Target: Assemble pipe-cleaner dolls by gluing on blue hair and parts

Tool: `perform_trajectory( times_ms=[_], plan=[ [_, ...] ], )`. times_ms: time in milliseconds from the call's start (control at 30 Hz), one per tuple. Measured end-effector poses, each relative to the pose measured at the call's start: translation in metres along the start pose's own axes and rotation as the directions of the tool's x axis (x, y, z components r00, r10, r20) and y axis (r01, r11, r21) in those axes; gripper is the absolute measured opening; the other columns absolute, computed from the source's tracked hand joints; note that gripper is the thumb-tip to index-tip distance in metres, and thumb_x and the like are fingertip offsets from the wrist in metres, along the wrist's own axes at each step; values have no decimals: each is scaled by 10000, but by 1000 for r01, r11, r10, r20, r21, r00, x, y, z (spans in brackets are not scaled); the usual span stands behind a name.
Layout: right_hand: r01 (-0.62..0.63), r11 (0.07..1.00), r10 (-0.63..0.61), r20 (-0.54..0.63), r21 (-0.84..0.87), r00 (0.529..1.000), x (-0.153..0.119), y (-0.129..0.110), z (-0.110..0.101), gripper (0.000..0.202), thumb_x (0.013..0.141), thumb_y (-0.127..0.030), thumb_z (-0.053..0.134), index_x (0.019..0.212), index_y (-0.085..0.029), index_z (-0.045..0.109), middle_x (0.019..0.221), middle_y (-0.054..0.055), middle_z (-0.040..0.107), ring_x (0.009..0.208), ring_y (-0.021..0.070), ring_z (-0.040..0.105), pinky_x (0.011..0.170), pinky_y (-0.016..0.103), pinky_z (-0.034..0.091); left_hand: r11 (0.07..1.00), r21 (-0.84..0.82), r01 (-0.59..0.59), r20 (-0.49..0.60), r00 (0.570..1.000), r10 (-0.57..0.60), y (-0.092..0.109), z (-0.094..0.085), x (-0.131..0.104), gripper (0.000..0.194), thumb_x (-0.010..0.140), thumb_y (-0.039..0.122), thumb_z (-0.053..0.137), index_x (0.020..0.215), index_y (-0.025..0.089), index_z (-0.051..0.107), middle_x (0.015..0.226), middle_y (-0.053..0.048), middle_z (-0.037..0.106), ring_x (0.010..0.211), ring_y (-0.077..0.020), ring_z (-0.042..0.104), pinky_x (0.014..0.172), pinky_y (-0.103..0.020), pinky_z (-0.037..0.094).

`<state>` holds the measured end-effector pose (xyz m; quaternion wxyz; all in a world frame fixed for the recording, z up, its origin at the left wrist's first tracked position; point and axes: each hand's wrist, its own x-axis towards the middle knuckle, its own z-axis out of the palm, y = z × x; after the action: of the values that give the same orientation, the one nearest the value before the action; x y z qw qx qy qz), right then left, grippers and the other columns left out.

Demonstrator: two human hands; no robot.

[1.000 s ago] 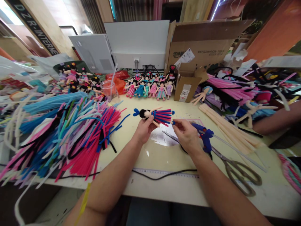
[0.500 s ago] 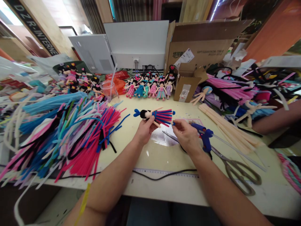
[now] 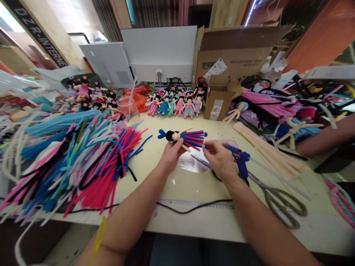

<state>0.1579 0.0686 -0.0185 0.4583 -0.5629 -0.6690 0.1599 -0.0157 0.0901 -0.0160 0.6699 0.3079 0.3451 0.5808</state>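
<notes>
A pipe-cleaner doll [image 3: 193, 138] with black hair, a blue bow and a blue and pink striped skirt lies sideways above the table. My left hand [image 3: 172, 152] pinches its body below the head. At the skirt's lower end, my right hand [image 3: 219, 156] has its thumb and fingers together on the doll's blue-tipped foot. Just right of that hand is a blue glue gun [image 3: 242, 162]. Large scissors [image 3: 277, 195] lie under and beside the right forearm, and the tip of another dark blade shows left of the right hand.
Bundles of coloured pipe cleaners [image 3: 91, 159] cover the left side. Finished dolls [image 3: 177, 105] stand at the back beside a small cardboard box [image 3: 217, 103]. Beige strips [image 3: 266, 151] lie at right. A black cable [image 3: 191, 210] crosses the front edge. Another person's arm [image 3: 330, 135] reaches in from the right.
The doll's skirt end has turned slightly, and its striped strands look more spread. Both hands keep their hold in nearly the same place. The view has shifted a little.
</notes>
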Motion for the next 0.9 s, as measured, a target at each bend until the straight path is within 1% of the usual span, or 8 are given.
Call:
perform_trajectory(
  times_ms=[167, 367, 533, 700, 800, 900],
  plan=[
    [-22, 999, 23, -2, 39, 1000, 1, 7, 2, 125, 737, -221, 587, 861, -208, 597, 727, -3, 668, 647, 160, 637, 652, 283, 493, 1000, 14, -9, 25, 1000, 9, 0, 0, 0, 385, 701, 347, 749, 1004, 132, 646, 837, -44, 675, 742, -132, 622, 732, -276, 496],
    [-45, 990, 43, 22, 134, 999, 2, 14, 5, 148, 747, -240, 604, 891, -204, 610, 751, 2, 667, 684, 161, 640, 681, 291, 499, 1000, 14, -25, 21, 999, 25, -2, -2, 2, 366, 696, 354, 751, 965, 130, 644, 796, -38, 675, 721, -136, 624, 728, -286, 495],
    [-71, 982, 64, 43, 173, 997, 2, 14, 3, 164, 759, -269, 622, 909, -205, 642, 764, 8, 676, 703, 163, 635, 675, 287, 490, 999, 6, -34, -1, 999, 34, -4, -3, 3, 369, 682, 350, 763, 954, 133, 642, 818, -39, 681, 737, -142, 631, 728, -286, 495],
    [-87, 975, 75, 63, 203, 995, 2, 13, 3, 162, 771, -288, 623, 904, -202, 653, 782, 19, 688, 718, 168, 640, 694, 299, 493, 1000, -3, -31, 3, 1000, 31, -3, -3, 3, 368, 694, 331, 756, 983, 133, 645, 834, -39, 680, 741, -143, 632, 732, -287, 496],
    [-106, 973, 93, 74, 203, 993, 2, 13, 4, 154, 772, -293, 626, 893, -202, 653, 777, 21, 688, 714, 170, 640, 694, 306, 496, 1000, 3, -24, -3, 1000, 24, -3, -3, 3, 350, 694, 333, 756, 955, 126, 647, 811, -40, 677, 720, -138, 627, 703, -276, 499],
    [-121, 968, 105, 82, 221, 991, 2, 13, 5, 211, 756, -286, 651, 950, -206, 647, 810, 25, 693, 747, 175, 651, 725, 319, 509, 1000, -17, -11, -1, 1000, 11, -1, -4, 4, 332, 692, 338, 757, 920, 122, 652, 767, -34, 672, 689, -130, 621, 678, -264, 499]
  ],
)
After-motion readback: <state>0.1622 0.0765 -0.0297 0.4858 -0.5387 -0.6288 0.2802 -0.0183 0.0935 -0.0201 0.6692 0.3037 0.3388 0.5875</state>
